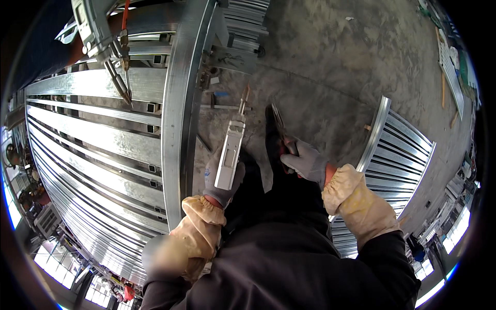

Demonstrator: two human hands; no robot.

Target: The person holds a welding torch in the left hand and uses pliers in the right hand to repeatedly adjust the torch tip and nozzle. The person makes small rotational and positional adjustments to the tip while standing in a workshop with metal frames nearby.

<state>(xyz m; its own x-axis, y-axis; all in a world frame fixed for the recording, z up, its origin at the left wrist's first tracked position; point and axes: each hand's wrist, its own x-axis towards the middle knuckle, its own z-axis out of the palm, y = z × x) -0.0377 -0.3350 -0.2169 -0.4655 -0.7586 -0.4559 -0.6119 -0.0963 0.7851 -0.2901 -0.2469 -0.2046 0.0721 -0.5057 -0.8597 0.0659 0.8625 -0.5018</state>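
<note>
My left hand [211, 178], in a grey glove, is closed around a silver welding gun [230, 155]. The gun's narrow copper-coloured tip points away from me over the floor. In my right hand [305, 163], also gloved, is a pair of pliers [281, 132], closed round its handles, with the dark jaws pointing forward. Both forearms wear tan protective sleeves [356, 201]. Just left of my left hand runs the broad upright edge of a large galvanized metal frame [178, 119], with many parallel slats [103, 134]. Neither tool touches the frame.
A co-worker's dark sleeve [39, 49] reaches in at the upper left beside a second welding gun [93, 31], which hangs over the slats. A smaller slatted metal panel [398, 150] lies on the right. Metal bars [248, 23] are stacked ahead. Scraps lie on the concrete floor [330, 57].
</note>
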